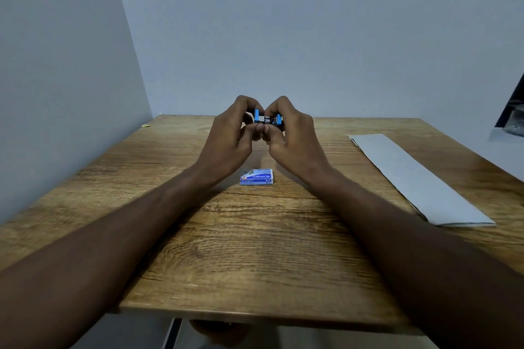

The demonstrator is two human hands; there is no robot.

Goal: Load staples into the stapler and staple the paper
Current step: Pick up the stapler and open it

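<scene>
The stapler [268,119] between the left hand [232,136] and the right hand [293,137] is bright blue, with a silver and dark metal stretch in its middle. Just nearer than the hands, the staple box [256,177] is blue and white with small printed lettering. The table [255,249] under them is warm brown wood with dark, wavy grain lines. Well to the right of the right hand, the paper [419,178] is plain pale grey-white. The wall [312,22] beyond is flat bluish grey.

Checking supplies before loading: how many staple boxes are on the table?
1. The staple box lies flat near the middle of the table; no other is visible.
</scene>
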